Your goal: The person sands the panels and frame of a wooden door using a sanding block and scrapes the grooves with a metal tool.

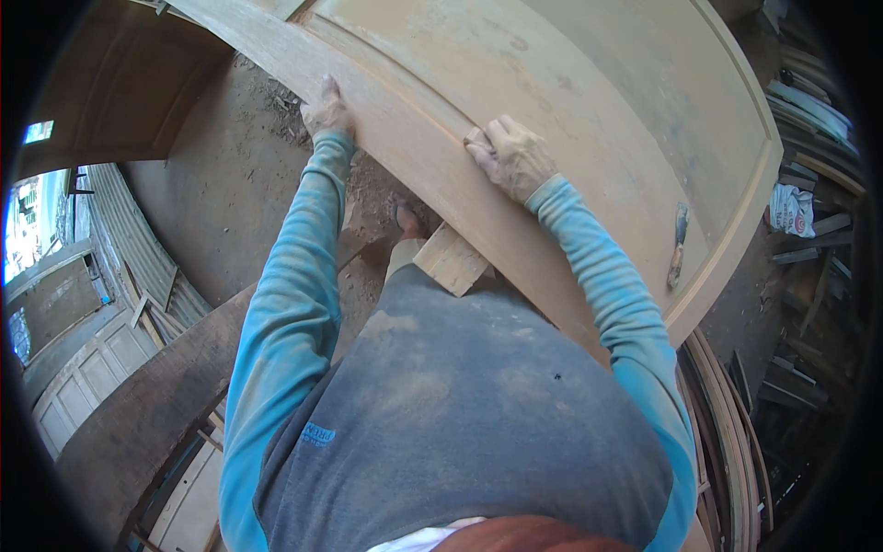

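Observation:
A large pale wooden door [552, 83] with a raised moulding lies in front of me, dusty on its surface. My left hand [328, 112] grips the door's near left edge, one finger stretched along the wood. On the moulding beside the recessed panel presses my right hand [511, 158], its fingers curled together. Whatever lies under those fingers, if anything, is hidden. To the right of that hand, a flat-bladed hand tool [679, 244] with a worn handle rests on the panel. A short wood block [452, 260] sticks out from under the door's near edge, against my shirt.
A dark wooden panel [120, 83] stands at the upper left. Below it are corrugated sheeting [152, 239] and a white panelled door [97, 354]. A curved brown board [156, 396] lies at lower left. Stacked strips [727, 442] and scrap timber [809, 267] crowd the right side.

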### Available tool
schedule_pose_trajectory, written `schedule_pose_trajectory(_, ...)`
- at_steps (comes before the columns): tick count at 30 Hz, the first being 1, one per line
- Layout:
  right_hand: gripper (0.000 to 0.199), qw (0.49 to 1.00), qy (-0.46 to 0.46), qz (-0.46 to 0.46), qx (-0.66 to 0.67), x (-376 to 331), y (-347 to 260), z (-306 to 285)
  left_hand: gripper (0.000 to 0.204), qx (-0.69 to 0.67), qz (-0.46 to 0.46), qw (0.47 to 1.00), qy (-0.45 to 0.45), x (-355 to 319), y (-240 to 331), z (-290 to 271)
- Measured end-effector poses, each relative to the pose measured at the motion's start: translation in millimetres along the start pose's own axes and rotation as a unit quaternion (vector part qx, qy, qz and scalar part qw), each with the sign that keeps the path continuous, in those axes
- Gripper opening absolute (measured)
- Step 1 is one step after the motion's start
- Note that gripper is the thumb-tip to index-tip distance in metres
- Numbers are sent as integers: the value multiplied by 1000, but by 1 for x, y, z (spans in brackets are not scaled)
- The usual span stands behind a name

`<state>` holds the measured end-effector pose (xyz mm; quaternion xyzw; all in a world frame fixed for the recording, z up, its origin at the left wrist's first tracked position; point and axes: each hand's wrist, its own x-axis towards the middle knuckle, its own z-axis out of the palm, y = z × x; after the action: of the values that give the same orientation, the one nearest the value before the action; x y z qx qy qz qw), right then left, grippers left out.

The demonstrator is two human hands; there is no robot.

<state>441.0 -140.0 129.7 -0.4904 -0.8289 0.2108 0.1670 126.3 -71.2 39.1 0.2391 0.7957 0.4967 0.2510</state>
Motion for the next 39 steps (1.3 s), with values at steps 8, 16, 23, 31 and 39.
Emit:
schedule_pose_trajectory(8, 20, 999, 10, 10, -43, -53, 19, -12, 81, -17, 27, 1000, 1, 5, -6, -9)
schedule_pose_trajectory(16, 24, 998, 51, -14, -37, -51, 13, -8, 76, -21, 10, 1000, 3, 6, -13, -13)
schedule_pose_trajectory(23, 25, 996, 56, -57, -50, -2, 2, 7, 71, -25, 26, 999, -20, -2, -4, -3)
schedule_pose_trajectory(31, 27, 996, 39, -57, -51, -9, -5, 2, 75, -23, -10, 1000, 10, 4, -1, -10)
schedule_pose_trajectory(39, 27, 997, 33, -44, -58, -4, -2, 2, 75, -65, 11, 998, 17, 10, -18, -6)
